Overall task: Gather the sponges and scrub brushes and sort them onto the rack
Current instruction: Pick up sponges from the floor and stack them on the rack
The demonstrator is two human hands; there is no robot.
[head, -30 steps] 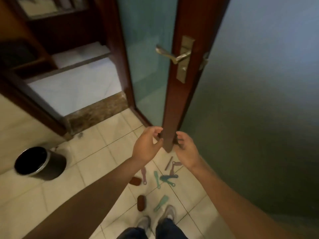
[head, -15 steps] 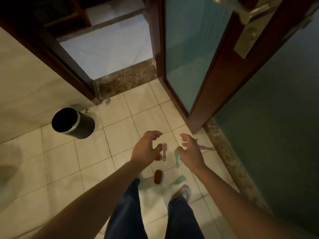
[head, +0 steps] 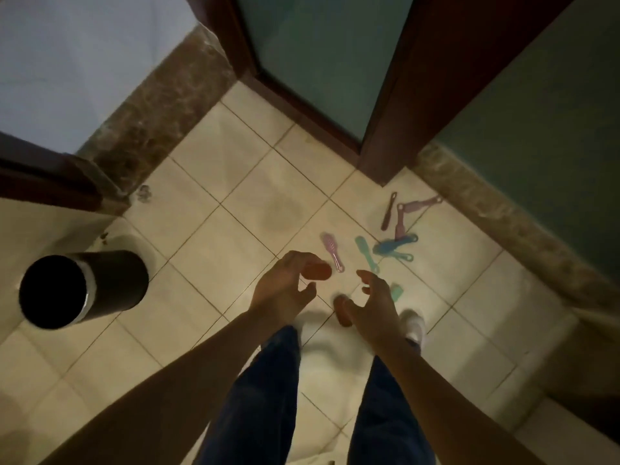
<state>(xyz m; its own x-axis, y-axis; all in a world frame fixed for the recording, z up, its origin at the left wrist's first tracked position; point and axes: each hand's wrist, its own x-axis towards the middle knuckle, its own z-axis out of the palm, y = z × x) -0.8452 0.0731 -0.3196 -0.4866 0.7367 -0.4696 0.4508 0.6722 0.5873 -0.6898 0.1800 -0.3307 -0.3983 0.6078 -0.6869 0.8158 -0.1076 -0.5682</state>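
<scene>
Presently, the person stands over the tiled floor with both arms lowered toward the scattered items. The left hand and the right hand each have the fingers loosely curled and apart, and neither grips anything.

Item locations:
- One brown sponge lies on the floor at the left fingertips.
- A second sponge shows beside the right thumb and is partly hidden.
- A pink brush and a green brush lie just beyond the hands.
- The blue brushes and purple brushes overlap farther out, near the foot of the door.
- The rack is not in view.

Recommended practice:
- The step appears to be the first pick-up, so take the nearest sponges first, one per hand, gripped across the short sides.
- Lift brushes by the handle.
- In the overlapping pile, remove the topmost brush first so the others do not drag.

Clearances:
- The door edge and the stone sill bound the far pile closely, so approach it from the open tile side.
- The bin stands well apart on the left, with bare tiles between.
- The shoe is near the second sponge, so place the feet with care.
</scene>
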